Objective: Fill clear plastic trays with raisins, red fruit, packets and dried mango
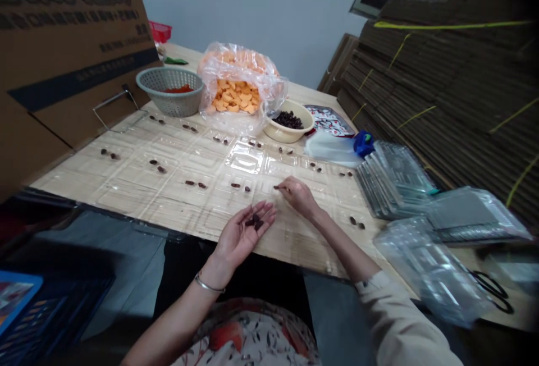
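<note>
**Figure: Two hands over a clear moulded tray holding small dark pieces**

We saw the left hand [240,237] open and palm up, with a small heap of dark brown dried pieces [254,222] resting in its slightly cupped palm. The right hand [300,196] was closed to a pinch, its fingertips [284,188] gripping a single piece just above the clear moulded tray [248,158]. More pieces lay in pairs across the tray's cells, and a cream bowl [287,133] behind it held a dark mound of what appeared to be the same pieces.

We judged each piece to be light, small and fairly firm, and likely to roll on smooth plastic, so it was best taken between fingertip and thumb. The thin tray looked light and flexible, and easily nudged at its edge.

The tray lay on a pale wood-grain worktop [290,248], with a plastic bag of orange pieces [233,96] and a grey plastic basket [170,88] beyond it. A stack of clear trays [393,181] stood to the right.
</note>
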Demonstrator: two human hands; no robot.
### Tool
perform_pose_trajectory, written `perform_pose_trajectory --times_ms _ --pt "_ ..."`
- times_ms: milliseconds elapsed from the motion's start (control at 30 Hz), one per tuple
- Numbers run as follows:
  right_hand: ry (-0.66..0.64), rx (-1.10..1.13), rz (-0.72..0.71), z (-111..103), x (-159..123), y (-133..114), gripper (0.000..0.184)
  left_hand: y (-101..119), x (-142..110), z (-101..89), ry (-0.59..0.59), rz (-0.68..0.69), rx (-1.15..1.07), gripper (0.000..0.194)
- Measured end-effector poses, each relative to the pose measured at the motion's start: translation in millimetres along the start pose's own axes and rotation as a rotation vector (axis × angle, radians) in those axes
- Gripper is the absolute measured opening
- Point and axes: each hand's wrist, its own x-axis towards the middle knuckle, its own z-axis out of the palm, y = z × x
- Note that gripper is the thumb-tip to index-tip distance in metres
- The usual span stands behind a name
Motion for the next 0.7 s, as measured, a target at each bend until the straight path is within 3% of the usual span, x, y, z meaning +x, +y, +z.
perform_pose_trajectory --times_ms 67,167,267,333,400,500,600,700 --pt "-0.064 -0.064 -0.043 0.9 3.1 -0.4 0.016 2.8 -1.3 0.0 0.013 0.005 -0.003 0.043" --pt "-0.003 -0.081 -0.099 -10.1 -2.0 -13.6 0.016 11.4 -2.6 6.1 0.059 0.018 0.040 0.035" --pt "0.067 0.028 -0.127 -31.0 -20.2 -31.4 0.019 27.6 -0.4 22.0 0.059 0.078 0.187 0.034" --pt "0.076 0.108 -0.109 -44.8 -39.2 -42.2 0.023 42.6 9.0 39.7 -0.004 0.094 0.318 0.039" --pt "0.084 0.169 -0.064 -54.6 -62.0 -50.1 0.024 58.4 29.9 64.9 -0.089 0.099 0.441 0.041" --pt "0.138 0.237 -0.002 -58.9 -98.5 -53.9 0.023 73.5 83.3 117.2 -0.166 0.193 0.632 0.035" --pt "0.196 0.270 0.044 -52.9 -132.1 -47.1 0.021 69.1 146.3 176.0 -0.174 0.258 0.730 0.018" --pt "0.257 0.237 0.127 -42.8 -157.1 -35.3 0.015 51.9 195.4 222.3 -0.179 0.372 0.835 0.029"
